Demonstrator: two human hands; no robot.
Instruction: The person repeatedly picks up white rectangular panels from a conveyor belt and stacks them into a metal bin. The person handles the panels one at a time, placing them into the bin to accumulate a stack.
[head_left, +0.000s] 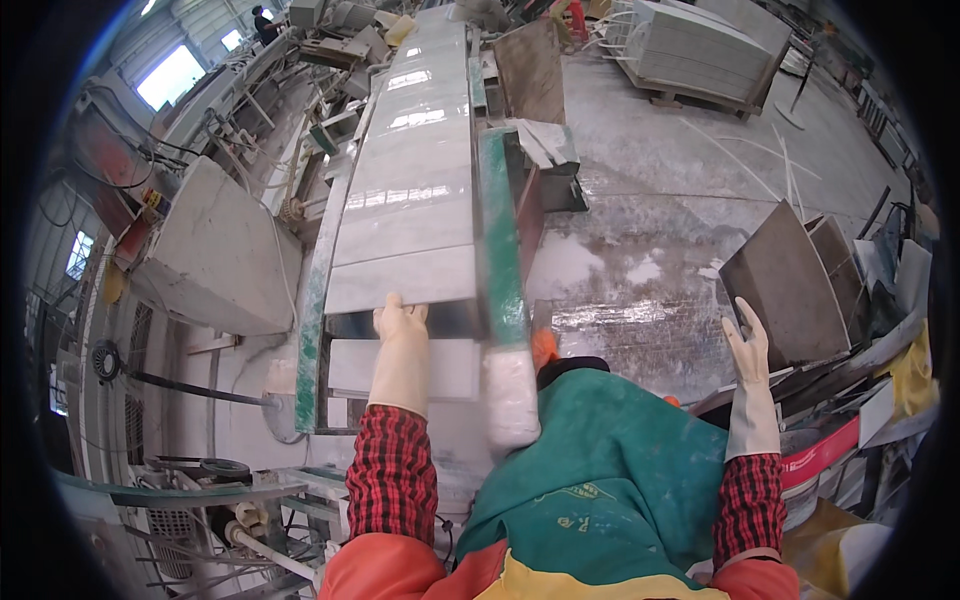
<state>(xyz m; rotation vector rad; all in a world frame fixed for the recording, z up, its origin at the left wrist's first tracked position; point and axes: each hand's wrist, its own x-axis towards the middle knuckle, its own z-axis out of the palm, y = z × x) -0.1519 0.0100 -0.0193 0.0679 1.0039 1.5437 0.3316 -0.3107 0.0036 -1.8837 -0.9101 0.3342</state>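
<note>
Both my hands wear long cream rubber gloves over red-and-black checked sleeves. My left hand (402, 322) is at the near edge of a wet, pale stone slab (400, 278), its fingers closed at that edge. This slab is the nearest in a row of shiny pale slabs (415, 165) lying along a long conveyor bed. Below the left hand, more white slab pieces (450, 368) lie in the green-edged frame (308, 370). Out to the right, my right hand (746, 345) is raised with fingers apart, holding nothing, near leaning brown-grey boards (785, 285).
A green rail (503, 240) with a white wrapped end (512, 395) runs beside the conveyor. At left stand a large pale block (215, 250) and a black rod (205, 388). A slab stack (690, 50) sits far right. A person (266, 25) is at the far left.
</note>
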